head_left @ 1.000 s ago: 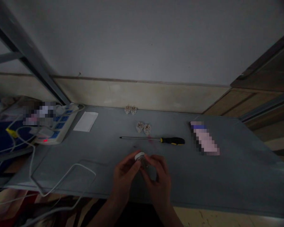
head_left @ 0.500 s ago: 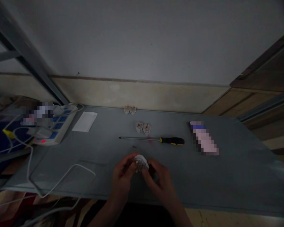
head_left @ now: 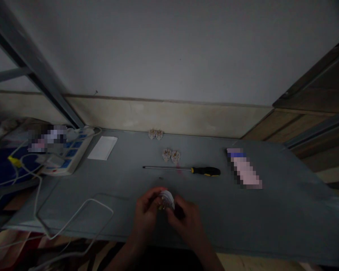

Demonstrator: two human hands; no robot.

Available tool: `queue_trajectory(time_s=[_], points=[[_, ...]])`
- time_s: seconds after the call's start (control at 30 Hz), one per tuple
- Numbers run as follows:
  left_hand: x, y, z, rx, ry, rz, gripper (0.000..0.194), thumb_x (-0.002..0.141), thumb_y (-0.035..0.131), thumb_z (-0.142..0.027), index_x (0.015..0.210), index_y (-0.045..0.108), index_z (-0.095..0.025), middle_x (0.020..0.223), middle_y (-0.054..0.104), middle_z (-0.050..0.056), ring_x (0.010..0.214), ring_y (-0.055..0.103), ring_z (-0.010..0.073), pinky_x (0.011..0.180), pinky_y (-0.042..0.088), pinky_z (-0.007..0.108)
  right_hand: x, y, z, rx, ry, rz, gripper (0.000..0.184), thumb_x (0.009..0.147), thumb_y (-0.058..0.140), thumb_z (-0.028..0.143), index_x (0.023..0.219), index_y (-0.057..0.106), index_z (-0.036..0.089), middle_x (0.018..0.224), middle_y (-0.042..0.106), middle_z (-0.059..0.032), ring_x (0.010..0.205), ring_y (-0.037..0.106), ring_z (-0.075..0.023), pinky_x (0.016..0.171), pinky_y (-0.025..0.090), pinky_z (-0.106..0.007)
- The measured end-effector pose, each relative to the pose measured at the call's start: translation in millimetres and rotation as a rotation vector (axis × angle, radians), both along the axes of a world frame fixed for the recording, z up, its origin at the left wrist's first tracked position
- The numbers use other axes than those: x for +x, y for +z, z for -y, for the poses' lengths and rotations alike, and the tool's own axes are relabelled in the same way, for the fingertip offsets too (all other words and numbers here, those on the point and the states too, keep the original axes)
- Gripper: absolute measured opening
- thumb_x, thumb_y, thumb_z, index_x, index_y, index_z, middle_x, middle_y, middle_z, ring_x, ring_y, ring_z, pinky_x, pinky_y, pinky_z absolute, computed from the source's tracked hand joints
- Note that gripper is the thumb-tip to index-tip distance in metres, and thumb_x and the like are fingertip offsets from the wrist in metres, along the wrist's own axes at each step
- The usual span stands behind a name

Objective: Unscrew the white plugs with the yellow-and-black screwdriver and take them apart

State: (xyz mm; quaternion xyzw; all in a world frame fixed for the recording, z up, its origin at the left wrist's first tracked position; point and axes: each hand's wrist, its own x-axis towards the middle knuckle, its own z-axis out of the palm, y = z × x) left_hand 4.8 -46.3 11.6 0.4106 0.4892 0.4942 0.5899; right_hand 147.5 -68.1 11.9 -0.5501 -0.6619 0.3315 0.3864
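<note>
Between my two hands, over the front of the grey table, is a white electrical plug (head_left: 168, 198) with brass-coloured pins. My left hand (head_left: 147, 209) grips its left side with thumb and fingers. On the other side my right hand (head_left: 186, 217) pinches it, thumb near the pins. Beyond them lies a screwdriver (head_left: 206, 171) with a black and yellow handle, its shaft pointing left. Behind the screwdriver sits a pair of similar plug parts (head_left: 171, 155), pins up. Another pair of plug parts (head_left: 155, 133) stands near the wall.
A power strip (head_left: 70, 154) with plugged-in cords stands at the left, beside a white paper (head_left: 103, 148). A white cable (head_left: 87, 201) loops over the table's front left. Toward the right lies a blurred pink object (head_left: 246, 169). A metal post (head_left: 53, 94) rises at the left.
My hands still hold the plug, which has turned slightly, and the right hand has shifted a little left around it. The whole view has moved slightly. The power strip's red light looks dimmer.
</note>
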Motion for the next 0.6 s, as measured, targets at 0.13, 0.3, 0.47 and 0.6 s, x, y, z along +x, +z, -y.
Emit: queue_trajectory(time_s=[0.13, 0.3, 0.47, 0.6], points=[[-5, 4.2, -13, 0.184, -0.115, -0.222, 0.025, 0.084, 0.065, -0.034, 0.101, 0.078, -0.021, 0.094, 0.078, 0.006, 0.087, 0.072, 0.0246, 0.082, 0.056, 0.035, 14, -1.8, 1, -0.069, 0.025, 0.002, 0.021, 0.087, 0.061, 0.038, 0.086, 0.066, 0.018, 0.061, 0.058, 0.0024, 0.053, 0.053, -0.0089, 0.049, 0.04, -0.017], [-6, 0.1, -22, 0.39, -0.142, -0.434, 0.025, 0.092, 0.057, -0.029, 0.106, 0.077, -0.022, 0.103, 0.074, 0.009, 0.094, 0.069, 0.0249, 0.086, 0.055, 0.037, 66, 0.6, -1, 0.013, -0.221, 0.07, 0.034, 0.093, 0.052, 0.049, 0.105, 0.07, 0.022, 0.092, 0.07, -0.0062, 0.078, 0.066, -0.0162, 0.063, 0.052, -0.025], [-6, -14.2, -18, 0.57, -0.139, -0.679, 0.022, 0.093, 0.057, -0.022, 0.107, 0.074, -0.022, 0.099, 0.075, 0.009, 0.095, 0.066, 0.0276, 0.091, 0.052, 0.046, 163, -2.8, -9, 0.136, -0.636, 0.238, 0.047, 0.084, 0.056, 0.06, 0.106, 0.069, 0.021, 0.113, 0.063, -0.0135, 0.092, 0.062, -0.025, 0.053, 0.047, -0.029], [-11, -25.6, -13, 0.644, -0.041, -0.782, 0.024, 0.095, 0.053, -0.019, 0.109, 0.072, -0.02, 0.105, 0.073, 0.01, 0.099, 0.065, 0.0276, 0.093, 0.052, 0.049, 246, -10.2, -29, 0.201, -0.779, 0.401, 0.061, 0.08, 0.048, 0.069, 0.104, 0.069, 0.018, 0.109, 0.064, -0.0165, 0.105, 0.059, -0.0335, 0.078, 0.052, -0.047]])
